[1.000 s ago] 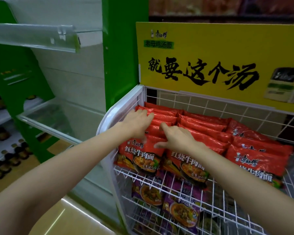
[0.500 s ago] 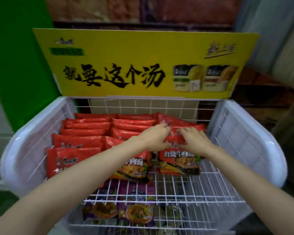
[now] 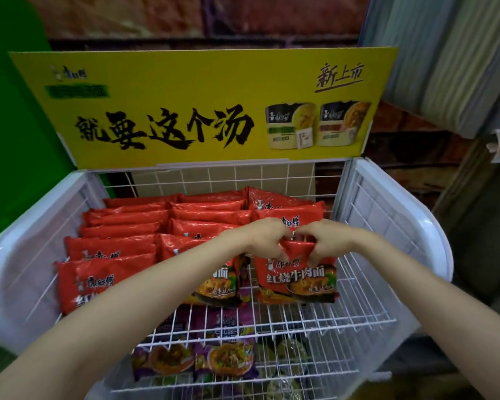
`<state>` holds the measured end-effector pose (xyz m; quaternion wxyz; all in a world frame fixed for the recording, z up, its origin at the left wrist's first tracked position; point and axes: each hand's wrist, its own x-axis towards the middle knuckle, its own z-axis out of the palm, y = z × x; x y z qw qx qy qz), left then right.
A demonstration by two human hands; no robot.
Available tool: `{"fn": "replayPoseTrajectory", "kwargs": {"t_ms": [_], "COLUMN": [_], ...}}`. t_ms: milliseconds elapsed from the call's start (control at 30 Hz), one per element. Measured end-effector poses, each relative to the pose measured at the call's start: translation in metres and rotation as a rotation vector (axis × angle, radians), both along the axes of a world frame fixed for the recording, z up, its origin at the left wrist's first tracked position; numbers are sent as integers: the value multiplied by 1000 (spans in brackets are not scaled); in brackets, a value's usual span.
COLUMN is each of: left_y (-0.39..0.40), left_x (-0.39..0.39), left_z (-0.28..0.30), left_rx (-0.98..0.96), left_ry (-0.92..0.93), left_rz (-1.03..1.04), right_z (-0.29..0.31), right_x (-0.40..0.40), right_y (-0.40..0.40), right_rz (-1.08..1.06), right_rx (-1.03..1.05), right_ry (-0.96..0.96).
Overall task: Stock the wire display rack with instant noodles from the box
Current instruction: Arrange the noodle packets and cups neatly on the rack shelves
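Note:
The white wire display rack (image 3: 367, 319) holds three rows of red instant noodle packs (image 3: 119, 249) on its top shelf, leaning front to back. My left hand (image 3: 264, 236) and my right hand (image 3: 325, 241) meet over the right-hand row. Both pinch the top edge of the front red noodle pack (image 3: 298, 281) of that row, fingers curled over it. The pack stands tilted on the wire shelf. No box is in view.
A yellow sign board (image 3: 202, 108) stands behind the rack. White side panels (image 3: 387, 215) close the rack left and right. Purple noodle packs (image 3: 223, 356) lie on the shelf below. A green shelf post (image 3: 15, 134) is at the left.
My view swung right, from the rack's left side to its middle. Both hands moved from the left rows to the right-hand row and now pinch its front pack at the top.

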<state>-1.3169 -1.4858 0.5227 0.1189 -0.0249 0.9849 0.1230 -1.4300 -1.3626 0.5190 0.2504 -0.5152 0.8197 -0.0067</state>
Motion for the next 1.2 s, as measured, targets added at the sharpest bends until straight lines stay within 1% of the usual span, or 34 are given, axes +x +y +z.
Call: {"fn": "replayPoseTrajectory", "kwargs": {"t_ms": [100, 167, 233, 300, 333, 500, 600, 700, 767, 833, 933, 1067, 1200], "left_y": [-18, -31, -44, -59, -67, -91, -96, -92, -85, -80, -78, -82, -83], "left_x": [18, 36, 54, 72, 81, 119, 134, 143, 147, 150, 150, 144, 145], "left_z": [8, 12, 14, 16, 15, 6, -3, -13, -19, -28, -36, -34, -36], "left_rx": [169, 207, 203, 164, 142, 22, -45, -156, -278, -376, -442, -539, -558], "left_ry": [-72, -64, -53, -49, -53, -75, -29, -34, -107, -126, -69, 37, 62], "left_rz": [46, 63, 88, 125, 154, 257, 307, 270, 225, 192, 177, 161, 189], "right_z": [15, 21, 21, 15, 11, -17, -26, -31, -32, -33, -35, -33, -29], "right_x": [12, 25, 39, 55, 62, 97, 108, 116, 119, 122, 126, 122, 121], "right_y": [-9, -17, -27, -40, -48, -83, -93, -96, -96, -95, -91, -93, -96], "right_rz": [69, 102, 113, 121, 132, 232, 270, 319, 345, 367, 404, 394, 385], "right_rx": [-2, -30, -63, -104, -122, -196, -198, -183, -168, -149, -115, -172, -204], "right_ry": [-56, -91, -153, -207, -197, -113, 28, 188, 247, 283, 328, 395, 401]}}
